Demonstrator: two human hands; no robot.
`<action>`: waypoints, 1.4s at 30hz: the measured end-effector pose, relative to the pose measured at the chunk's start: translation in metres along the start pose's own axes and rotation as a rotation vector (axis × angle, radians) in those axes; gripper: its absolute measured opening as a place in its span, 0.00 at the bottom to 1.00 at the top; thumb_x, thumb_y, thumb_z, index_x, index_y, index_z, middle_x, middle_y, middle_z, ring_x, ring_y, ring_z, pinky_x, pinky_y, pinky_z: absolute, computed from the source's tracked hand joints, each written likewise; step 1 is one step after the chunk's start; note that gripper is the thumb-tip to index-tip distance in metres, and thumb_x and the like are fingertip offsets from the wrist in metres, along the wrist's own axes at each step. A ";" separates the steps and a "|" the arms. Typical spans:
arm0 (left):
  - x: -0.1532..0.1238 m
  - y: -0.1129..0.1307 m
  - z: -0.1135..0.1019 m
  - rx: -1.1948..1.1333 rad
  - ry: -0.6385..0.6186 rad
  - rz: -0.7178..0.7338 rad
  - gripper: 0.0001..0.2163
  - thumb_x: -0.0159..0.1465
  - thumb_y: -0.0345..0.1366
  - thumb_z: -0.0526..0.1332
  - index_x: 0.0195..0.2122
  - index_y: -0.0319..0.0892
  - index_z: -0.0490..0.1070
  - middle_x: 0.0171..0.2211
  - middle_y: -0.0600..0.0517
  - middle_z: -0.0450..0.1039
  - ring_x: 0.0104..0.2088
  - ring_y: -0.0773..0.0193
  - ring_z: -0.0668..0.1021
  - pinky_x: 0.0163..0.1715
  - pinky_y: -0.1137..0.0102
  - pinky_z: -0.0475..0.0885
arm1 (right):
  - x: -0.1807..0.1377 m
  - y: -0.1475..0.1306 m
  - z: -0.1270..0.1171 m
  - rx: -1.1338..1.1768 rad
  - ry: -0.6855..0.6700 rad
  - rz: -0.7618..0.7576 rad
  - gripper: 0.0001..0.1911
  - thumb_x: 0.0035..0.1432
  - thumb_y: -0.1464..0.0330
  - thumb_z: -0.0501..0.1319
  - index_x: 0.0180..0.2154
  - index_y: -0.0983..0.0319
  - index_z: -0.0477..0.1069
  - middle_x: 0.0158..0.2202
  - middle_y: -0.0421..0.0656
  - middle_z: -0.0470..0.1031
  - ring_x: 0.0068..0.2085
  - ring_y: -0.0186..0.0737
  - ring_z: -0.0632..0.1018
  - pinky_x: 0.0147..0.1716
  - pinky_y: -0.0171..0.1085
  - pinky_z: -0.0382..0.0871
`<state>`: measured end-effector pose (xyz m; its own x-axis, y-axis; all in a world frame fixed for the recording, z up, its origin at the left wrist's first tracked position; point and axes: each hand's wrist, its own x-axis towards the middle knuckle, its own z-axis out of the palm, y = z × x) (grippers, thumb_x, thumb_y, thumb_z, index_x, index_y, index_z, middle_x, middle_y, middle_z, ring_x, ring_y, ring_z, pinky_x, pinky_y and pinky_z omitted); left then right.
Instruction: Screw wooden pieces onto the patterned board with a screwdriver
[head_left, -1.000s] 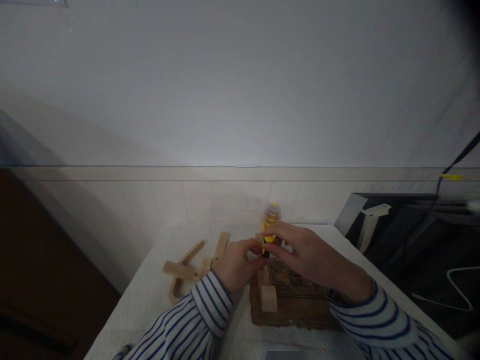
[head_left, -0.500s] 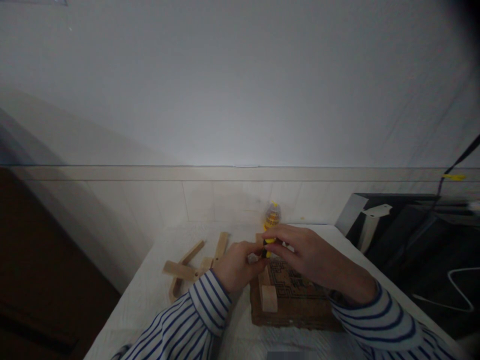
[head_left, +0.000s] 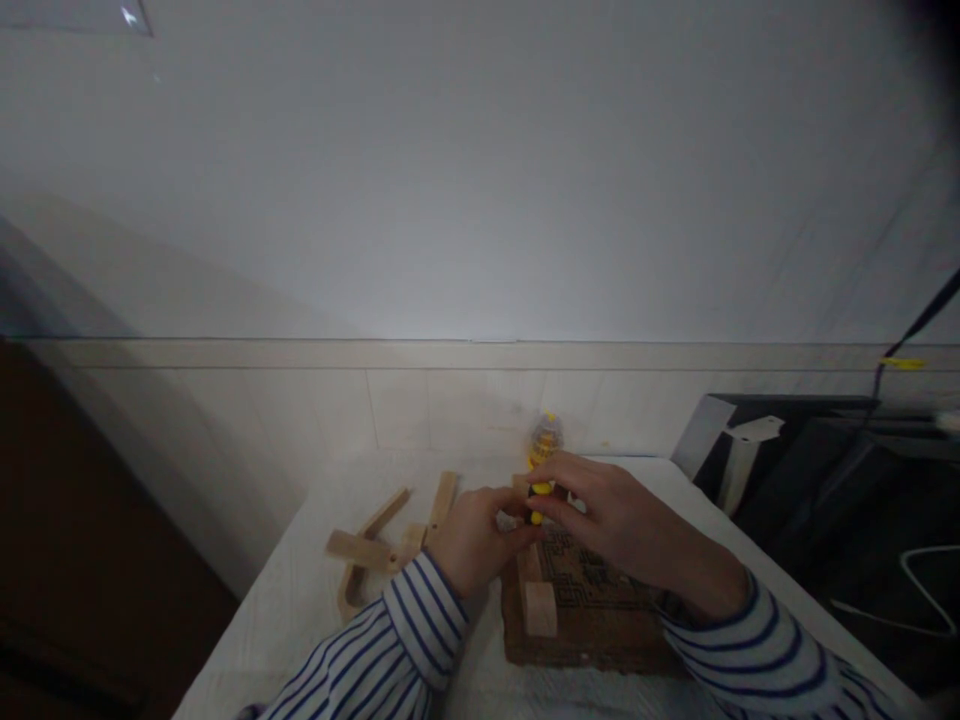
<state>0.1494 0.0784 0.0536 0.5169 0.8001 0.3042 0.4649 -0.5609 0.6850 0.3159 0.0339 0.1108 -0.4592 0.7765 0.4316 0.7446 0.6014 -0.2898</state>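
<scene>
The left hand (head_left: 476,540) and right hand (head_left: 611,520) pinch one small yellow-and-black object (head_left: 538,490) over one brown patterned board (head_left: 600,648), one clear-and-yellow bottle (head_left: 546,438) partly hidden behind, at least three pale wooden strips (head_left: 360,549) leftward.

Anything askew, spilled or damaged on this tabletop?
No spill shows. The patterned brown board has a ragged-looking near edge, possibly by design. Left of it, wooden pieces look strewn at mixed angles. The held yellow-and-black piece is too small to judge.
</scene>
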 end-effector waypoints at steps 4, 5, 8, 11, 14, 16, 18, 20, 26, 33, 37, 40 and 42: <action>0.000 0.001 -0.001 0.001 0.000 -0.016 0.07 0.53 0.37 0.65 0.32 0.40 0.76 0.30 0.51 0.77 0.31 0.62 0.76 0.32 0.71 0.67 | -0.001 -0.001 0.000 -0.001 0.011 0.013 0.12 0.60 0.64 0.54 0.44 0.61 0.69 0.38 0.45 0.74 0.37 0.40 0.74 0.36 0.40 0.68; 0.000 0.001 -0.001 -0.014 -0.003 -0.007 0.07 0.54 0.36 0.65 0.33 0.41 0.76 0.30 0.51 0.77 0.31 0.62 0.76 0.33 0.72 0.67 | -0.001 -0.001 0.000 0.000 0.018 0.010 0.13 0.60 0.64 0.54 0.45 0.61 0.68 0.40 0.46 0.74 0.39 0.41 0.75 0.38 0.41 0.68; 0.000 -0.002 -0.002 -0.046 -0.011 0.022 0.07 0.55 0.36 0.64 0.34 0.41 0.76 0.30 0.52 0.77 0.31 0.63 0.76 0.33 0.72 0.67 | -0.003 0.000 0.001 0.010 0.036 -0.001 0.16 0.60 0.66 0.53 0.50 0.60 0.66 0.48 0.47 0.72 0.47 0.42 0.73 0.46 0.44 0.66; 0.000 -0.004 -0.002 -0.033 -0.025 0.052 0.07 0.56 0.35 0.63 0.34 0.41 0.76 0.30 0.52 0.77 0.32 0.63 0.76 0.33 0.73 0.66 | -0.003 0.001 0.001 0.005 0.020 -0.011 0.15 0.60 0.69 0.52 0.49 0.61 0.67 0.48 0.47 0.72 0.49 0.41 0.72 0.49 0.44 0.65; 0.000 -0.006 -0.002 -0.008 -0.044 0.087 0.07 0.57 0.35 0.61 0.35 0.41 0.76 0.30 0.52 0.76 0.33 0.63 0.76 0.34 0.73 0.66 | -0.002 0.001 0.000 0.009 -0.007 -0.009 0.13 0.60 0.70 0.52 0.46 0.61 0.69 0.45 0.46 0.74 0.45 0.40 0.74 0.46 0.43 0.67; 0.000 -0.007 -0.002 0.002 -0.064 0.112 0.07 0.58 0.34 0.61 0.37 0.42 0.75 0.32 0.52 0.76 0.34 0.62 0.75 0.35 0.72 0.66 | -0.002 0.001 -0.001 0.009 -0.013 0.001 0.12 0.60 0.69 0.52 0.45 0.61 0.69 0.43 0.45 0.75 0.43 0.40 0.75 0.43 0.42 0.67; 0.000 -0.007 -0.002 0.002 -0.085 0.128 0.08 0.58 0.33 0.60 0.38 0.42 0.75 0.34 0.51 0.76 0.36 0.61 0.75 0.37 0.72 0.66 | -0.002 0.001 -0.001 -0.003 -0.011 0.006 0.11 0.61 0.69 0.53 0.43 0.61 0.69 0.42 0.45 0.75 0.42 0.40 0.75 0.42 0.41 0.67; -0.001 -0.006 -0.002 -0.010 -0.099 0.138 0.08 0.59 0.32 0.59 0.39 0.43 0.74 0.35 0.51 0.76 0.37 0.61 0.75 0.38 0.72 0.66 | -0.001 0.001 -0.001 -0.013 -0.015 0.001 0.10 0.60 0.68 0.53 0.41 0.62 0.70 0.40 0.45 0.74 0.40 0.40 0.74 0.40 0.40 0.67; -0.002 -0.003 -0.005 0.020 -0.148 0.164 0.11 0.60 0.30 0.58 0.43 0.44 0.73 0.37 0.50 0.76 0.38 0.60 0.75 0.39 0.70 0.67 | -0.002 -0.001 -0.001 -0.023 -0.032 0.013 0.09 0.61 0.66 0.54 0.37 0.63 0.69 0.34 0.44 0.72 0.34 0.39 0.73 0.34 0.39 0.66; -0.002 0.000 -0.006 0.014 -0.100 0.104 0.11 0.57 0.30 0.60 0.41 0.43 0.74 0.36 0.51 0.77 0.36 0.61 0.76 0.38 0.71 0.67 | -0.001 0.000 -0.001 -0.019 -0.012 0.018 0.09 0.61 0.65 0.53 0.38 0.62 0.68 0.33 0.43 0.72 0.34 0.39 0.72 0.34 0.38 0.65; -0.001 0.002 -0.006 0.037 -0.052 0.033 0.09 0.54 0.35 0.64 0.37 0.43 0.76 0.33 0.52 0.77 0.34 0.60 0.76 0.35 0.70 0.67 | 0.002 -0.001 0.001 -0.021 -0.008 0.021 0.10 0.61 0.64 0.52 0.36 0.62 0.69 0.34 0.43 0.72 0.34 0.39 0.73 0.33 0.38 0.66; 0.000 0.002 -0.005 0.059 -0.029 -0.003 0.08 0.54 0.37 0.65 0.34 0.41 0.76 0.32 0.51 0.77 0.33 0.60 0.76 0.34 0.70 0.67 | 0.003 -0.002 0.003 -0.035 -0.004 0.016 0.10 0.61 0.64 0.52 0.36 0.62 0.69 0.33 0.43 0.72 0.34 0.39 0.73 0.33 0.38 0.66; 0.000 0.002 -0.006 0.044 -0.033 0.004 0.07 0.55 0.36 0.64 0.34 0.41 0.76 0.32 0.51 0.77 0.33 0.61 0.76 0.34 0.71 0.67 | 0.002 -0.001 0.004 -0.040 0.003 0.018 0.11 0.61 0.64 0.52 0.39 0.62 0.69 0.35 0.44 0.73 0.35 0.39 0.74 0.34 0.39 0.67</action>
<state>0.1462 0.0786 0.0583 0.5424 0.7906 0.2842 0.4937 -0.5737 0.6536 0.3120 0.0354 0.1087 -0.4440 0.7864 0.4295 0.7713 0.5794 -0.2634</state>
